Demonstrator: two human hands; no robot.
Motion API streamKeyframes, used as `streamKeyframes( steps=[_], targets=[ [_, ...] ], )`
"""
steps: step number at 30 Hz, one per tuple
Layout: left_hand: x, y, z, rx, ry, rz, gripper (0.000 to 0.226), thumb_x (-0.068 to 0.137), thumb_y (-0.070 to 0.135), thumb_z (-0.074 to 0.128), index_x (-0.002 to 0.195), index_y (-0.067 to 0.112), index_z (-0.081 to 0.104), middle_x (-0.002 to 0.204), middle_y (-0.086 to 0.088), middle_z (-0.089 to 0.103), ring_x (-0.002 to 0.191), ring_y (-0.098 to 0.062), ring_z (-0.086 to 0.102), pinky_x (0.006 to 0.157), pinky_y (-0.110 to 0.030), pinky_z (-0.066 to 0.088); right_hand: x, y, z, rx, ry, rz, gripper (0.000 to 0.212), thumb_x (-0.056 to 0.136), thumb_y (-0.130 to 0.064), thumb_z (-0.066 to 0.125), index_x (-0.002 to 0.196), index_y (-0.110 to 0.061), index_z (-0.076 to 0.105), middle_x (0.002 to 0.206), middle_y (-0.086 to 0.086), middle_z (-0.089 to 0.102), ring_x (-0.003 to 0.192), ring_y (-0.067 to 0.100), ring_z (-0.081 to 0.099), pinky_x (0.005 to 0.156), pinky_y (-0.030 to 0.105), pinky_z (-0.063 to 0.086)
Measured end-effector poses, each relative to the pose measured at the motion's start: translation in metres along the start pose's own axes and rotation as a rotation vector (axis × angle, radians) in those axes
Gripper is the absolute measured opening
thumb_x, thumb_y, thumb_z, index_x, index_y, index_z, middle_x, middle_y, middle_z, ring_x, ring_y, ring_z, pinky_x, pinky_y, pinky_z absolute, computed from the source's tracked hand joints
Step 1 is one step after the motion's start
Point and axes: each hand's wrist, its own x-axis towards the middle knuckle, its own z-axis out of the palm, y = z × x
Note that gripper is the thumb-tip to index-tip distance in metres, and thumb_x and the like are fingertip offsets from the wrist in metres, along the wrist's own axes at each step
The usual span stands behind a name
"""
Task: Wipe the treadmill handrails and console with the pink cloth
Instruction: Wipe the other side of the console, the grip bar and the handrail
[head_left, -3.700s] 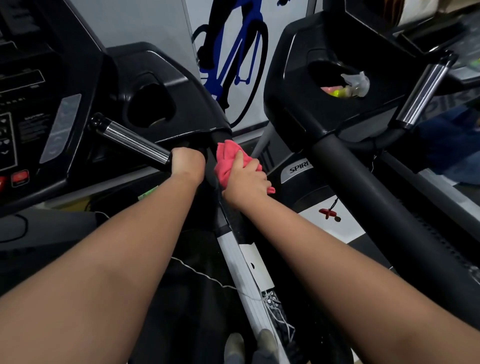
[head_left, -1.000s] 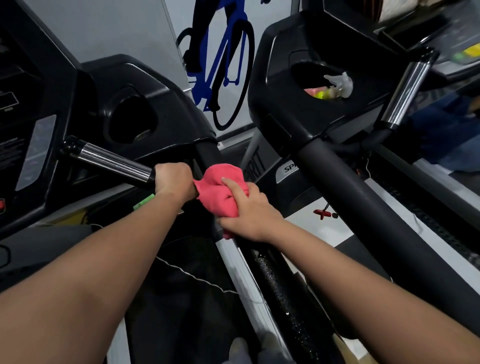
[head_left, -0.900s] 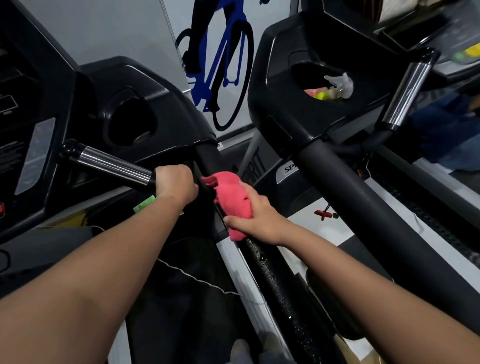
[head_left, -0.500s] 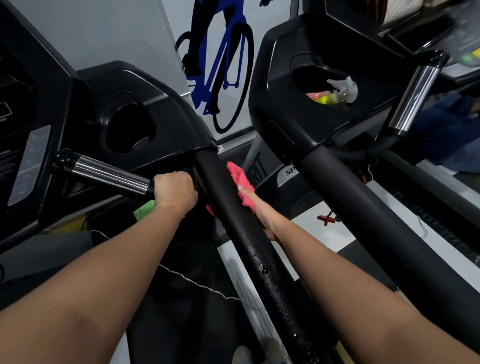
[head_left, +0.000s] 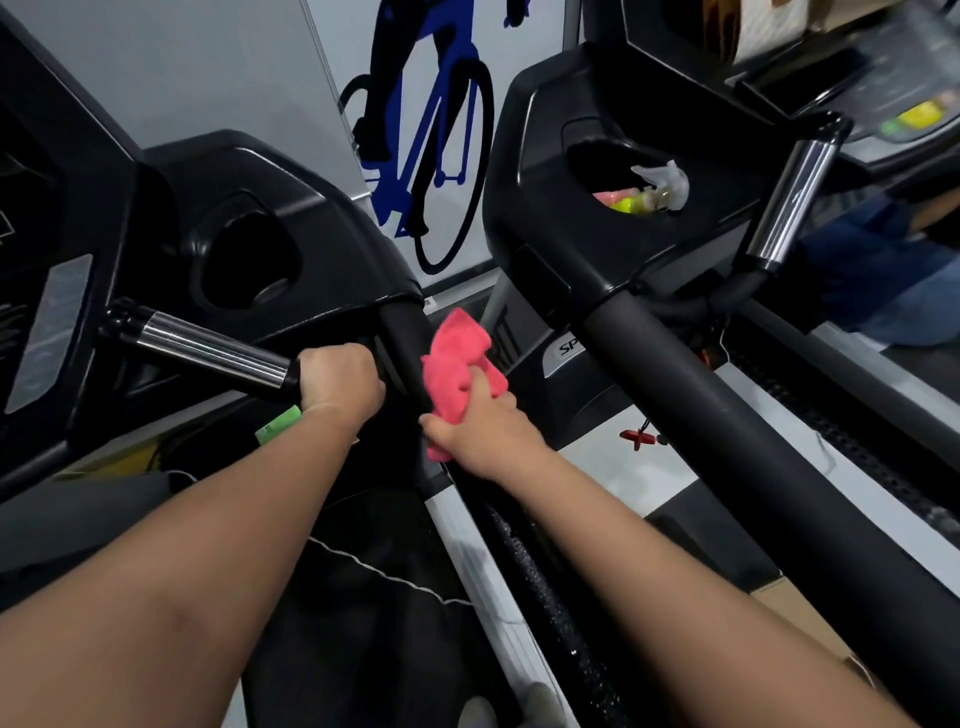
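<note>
While the left hand (head_left: 337, 382) grips the chrome bar (head_left: 208, 353), the right hand (head_left: 480, 434) clutches the pink cloth (head_left: 460, 366). The cloth presses against the black handrail (head_left: 408, 338).

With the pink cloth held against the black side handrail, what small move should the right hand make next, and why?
Probably slide the pink cloth down the black side handrail toward the body. The right hand grips the cloth against the rail near its top end by the console, and droplets glisten on the rail's lower stretch. The left hand grips the chrome grip bar, which steadies the person.
</note>
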Motion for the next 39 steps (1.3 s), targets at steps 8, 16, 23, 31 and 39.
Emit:
streamKeyframes(
  steps=[8, 16, 23, 31, 39],
  targets=[
    [-0.014, 0.002, -0.009, -0.263, 0.198, 0.048, 0.032, 0.084, 0.029, 0.058, 0.105, 0.007, 0.053, 0.108, -0.014, 0.057, 0.102, -0.032, 0.053, 0.075, -0.04, 0.042, -0.044, 0.031, 0.0, -0.066, -0.022, -0.158, 0.084, 0.085, -0.053, 0.056, 0.15, -0.038, 0.005, 0.145, 0.015, 0.024, 0.131, 0.034, 0.031, 0.107, 0.041, 0.032],
    [-0.056, 0.03, -0.042, -0.927, 0.004, -0.141, 0.035, 0.093, 0.041, 0.049, 0.11, 0.012, 0.043, 0.114, -0.011, 0.059, 0.104, -0.034, 0.058, 0.08, -0.038, 0.042, -0.042, 0.053, -0.013, 0.165, -0.2, 0.085, 0.086, 0.091, -0.06, 0.042, 0.151, -0.009, 0.007, 0.148, 0.016, 0.036, 0.132, 0.028, 0.04, 0.105, 0.028, 0.029],
    [-0.044, 0.032, -0.052, -0.916, -0.456, -0.223, 0.069, 0.091, 0.062, 0.037, 0.118, 0.0, 0.05, 0.095, -0.014, 0.067, 0.083, -0.03, 0.065, 0.072, -0.03, 0.048, -0.036, 0.015, -0.002, 0.022, 0.0, 0.008, 0.084, 0.085, -0.059, 0.049, 0.15, -0.025, 0.007, 0.142, 0.02, 0.031, 0.126, 0.039, 0.039, 0.102, 0.043, 0.033],
    [-0.06, 0.038, -0.058, -1.0, -0.674, -0.149, 0.066, 0.099, 0.055, 0.017, 0.139, 0.006, 0.037, 0.117, -0.012, 0.063, 0.082, -0.024, 0.065, 0.08, -0.034, 0.04, -0.041, 0.055, -0.006, 0.495, -0.248, 0.055, 0.1, 0.065, -0.066, 0.066, 0.145, -0.023, 0.022, 0.135, 0.007, 0.05, 0.113, 0.021, 0.056, 0.095, 0.034, 0.047],
    [-0.068, 0.038, -0.078, -0.966, -0.747, -0.105, 0.056, 0.102, 0.047, 0.013, 0.143, 0.015, 0.035, 0.133, -0.01, 0.056, 0.107, -0.023, 0.059, 0.1, -0.041, 0.033, -0.044, 0.005, 0.008, -0.05, 0.049, 0.127, 0.09, 0.083, -0.052, 0.057, 0.15, -0.02, 0.005, 0.143, 0.021, 0.028, 0.126, 0.039, 0.037, 0.102, 0.046, 0.035]
  ],
)
